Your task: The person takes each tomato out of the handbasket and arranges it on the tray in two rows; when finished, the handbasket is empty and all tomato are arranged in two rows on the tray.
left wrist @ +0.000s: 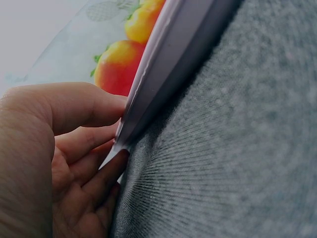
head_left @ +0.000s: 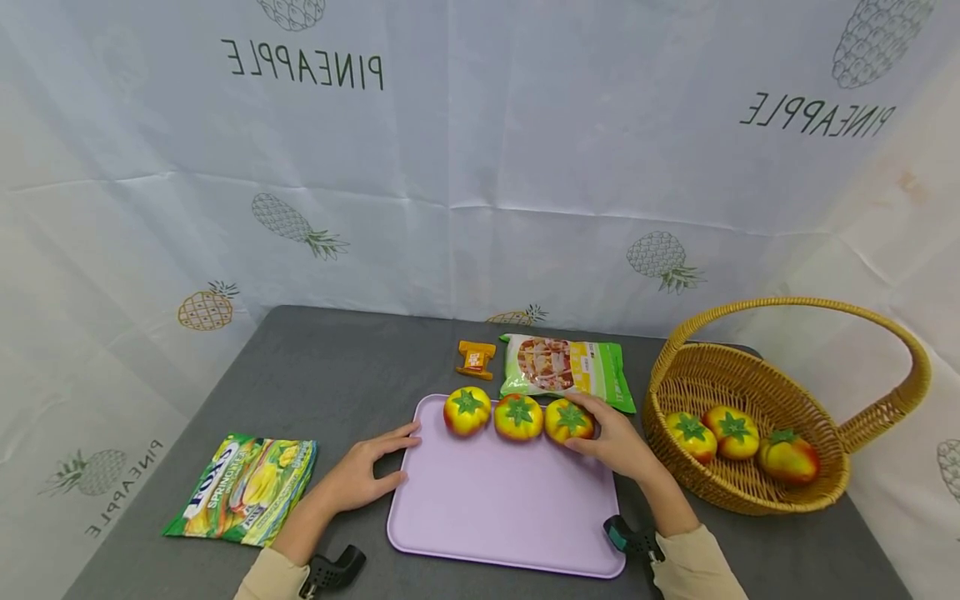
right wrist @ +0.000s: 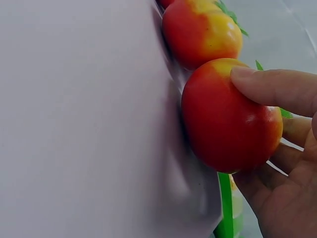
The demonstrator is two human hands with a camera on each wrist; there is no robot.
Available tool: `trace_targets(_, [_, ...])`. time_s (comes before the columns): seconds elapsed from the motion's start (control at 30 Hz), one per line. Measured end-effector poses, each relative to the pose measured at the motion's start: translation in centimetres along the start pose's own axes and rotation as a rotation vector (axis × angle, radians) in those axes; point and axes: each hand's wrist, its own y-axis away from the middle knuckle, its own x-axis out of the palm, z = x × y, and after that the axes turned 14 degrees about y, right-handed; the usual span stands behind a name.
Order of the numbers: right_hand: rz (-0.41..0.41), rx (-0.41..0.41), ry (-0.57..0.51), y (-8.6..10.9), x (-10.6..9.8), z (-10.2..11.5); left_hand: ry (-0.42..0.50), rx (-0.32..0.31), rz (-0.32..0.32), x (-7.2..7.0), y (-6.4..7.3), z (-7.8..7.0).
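On the lilac tray [head_left: 510,500], a row of three red-and-yellow tomatoes with green leafy tops runs along the far edge. My right hand [head_left: 618,437] holds the rightmost tomato [head_left: 568,420], thumb on one side and fingers on the other. In the right wrist view that tomato [right wrist: 230,116] rests at the tray's rim, close beside the middle tomato [right wrist: 200,34]. The left tomato [head_left: 467,412] sits near the far left corner. My left hand [head_left: 358,477] touches the tray's left edge with thumb and fingertips spread apart; the left wrist view shows them against the rim [left wrist: 148,74].
A wicker basket [head_left: 750,500] with a tall handle stands at the right, holding three similar fruits. Behind the tray lie a green-and-white food packet [head_left: 558,367] and a small orange wrapped snack [head_left: 476,359]. A Fox's candy bag [head_left: 247,490] lies left of my left arm.
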Motion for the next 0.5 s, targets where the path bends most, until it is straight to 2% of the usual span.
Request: trace_targets(0.5, [0.030,0.063,-0.016,-0.29,0.30,0.05,-0.006,-0.004,0.001,-0.07,0.00,-0.28])
